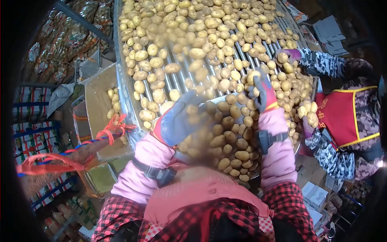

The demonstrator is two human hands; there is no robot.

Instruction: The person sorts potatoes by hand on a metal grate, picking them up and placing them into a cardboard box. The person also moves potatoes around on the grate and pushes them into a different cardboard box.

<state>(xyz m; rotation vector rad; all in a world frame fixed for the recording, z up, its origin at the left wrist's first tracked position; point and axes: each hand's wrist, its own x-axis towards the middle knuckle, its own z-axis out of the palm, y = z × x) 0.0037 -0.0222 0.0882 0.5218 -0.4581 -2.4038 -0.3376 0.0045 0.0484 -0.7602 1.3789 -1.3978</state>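
At the lower end of the rollers: a long bed of metal rollers with a pale blue side rail (125,94) carries many round and oval, yellow-brown potatoes (156,62), dense at the far end, looser at near left.
Heap: more potatoes lie piled between and below the worker's forearms, just past the rollers.
Left hand: blue-grey glove with red cuff (176,118), over the near edge of the rollers; fingers extended towards the heap, their tips lost in blur. Any hold on a potato not determinable.
Right hand: blue-grey glove with red back (264,92), at the right of the heap; fingers part-bent among the potatoes, one potato next to the fingertips. Firm grip not confirmed.
Co-worker, right side: purple-gloved upper hand (293,55) at a potato; purple-gloved lower hand (308,130) with several potatoes beside it.
Left of rail: a brown open-topped bin (98,121) with some potatoes inside.
Handling (judgement): take each potato round its middle, with curved fingers and light pressure; raise it clear of neighbours before any sideways move.
Caution (judgement): fingertips best kept out of roller gaps; space best left for the co-worker's reach.
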